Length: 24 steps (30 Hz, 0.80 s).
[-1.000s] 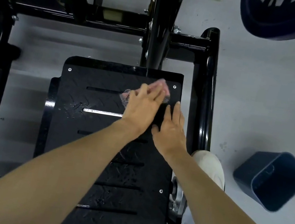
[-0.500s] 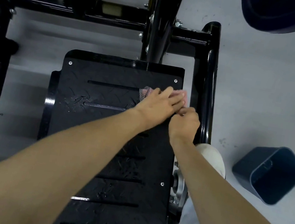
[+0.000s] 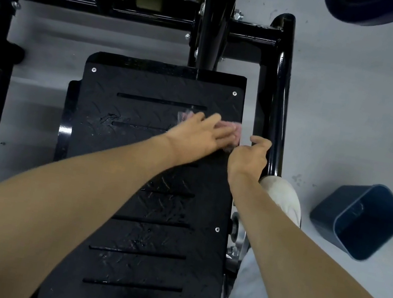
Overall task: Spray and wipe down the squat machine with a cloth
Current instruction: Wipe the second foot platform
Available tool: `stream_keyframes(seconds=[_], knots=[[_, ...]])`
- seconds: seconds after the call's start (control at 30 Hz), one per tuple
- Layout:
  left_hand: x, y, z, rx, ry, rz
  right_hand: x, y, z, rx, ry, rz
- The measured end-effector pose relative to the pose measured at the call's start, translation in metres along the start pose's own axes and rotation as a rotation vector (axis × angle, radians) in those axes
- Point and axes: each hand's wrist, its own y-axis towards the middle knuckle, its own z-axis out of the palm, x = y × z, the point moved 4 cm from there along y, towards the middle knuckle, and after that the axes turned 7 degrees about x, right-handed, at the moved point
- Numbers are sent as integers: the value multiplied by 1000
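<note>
Head view: over the last second the pink fuzzy cloth [image 3: 236, 136] has travelled from the middle of the black tread-patterned steel footplate [image 3: 131, 190] out to its right edge. It now lies in the upper right part of the plate, its outer end just at the rim, beside the glossy black tubular side rail [image 3: 280, 98] of the black steel squat machine [image 3: 212, 21]. That reads as one sideways wiping stroke run to its end. Wet streaks glint lower on the plate, so the surface looks sprayed, and much of the plate probably remains to be wiped.

The left hand [image 3: 200, 136] reaches in diagonally from the lower left and lies flat on the cloth, fingers straight and slightly spread, pressing it down rather than gripping it. The right hand [image 3: 248, 160], flat on the plate a second ago, has drawn up into a curl at the plate's rim, index finger hooked above the others, touching the near end of the cloth. Whether it pinches that end I cannot tell.

A white shoe [image 3: 283, 197] stands just beside the rail on the grey floor [image 3: 352, 110], and a dark blue plastic bin [image 3: 360, 220] lies tipped, well apart to the right.
</note>
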Motion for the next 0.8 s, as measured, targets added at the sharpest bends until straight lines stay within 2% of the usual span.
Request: stream_keyframes(seconds=[0.1,0.17,0.23,0.3,0.37,0.4,0.43,0.57,0.63,0.7,0.8], knots=[[23,-7,1,1,-184,-325,-5,0,1,27,-57,-2],[13,-8,1,10,-279,-437,-7,0,2,39,-71,-11],[-11,-7,4,-3,-268,-375,-7,0,3,48,-84,-21],[-27,-10,9,-29,-161,-210,-5,-1,4,49,-88,-33],[-22,-21,15,-33,-33,-92,-5,0,6,42,-94,-40],[-12,-27,18,-19,-8,-101,-5,1,7,42,-107,-45],[-2,-33,21,1,-20,-155,-6,1,9,44,-126,-50],[25,-47,26,18,-262,-568,-9,0,16,74,-230,-101],[13,-41,23,33,-336,-635,-9,-1,21,85,-292,-136],[-4,-34,19,4,-303,-517,-9,-2,23,81,-337,-167],[-10,-40,27,-9,-90,-229,-10,-2,26,81,-393,-190]])
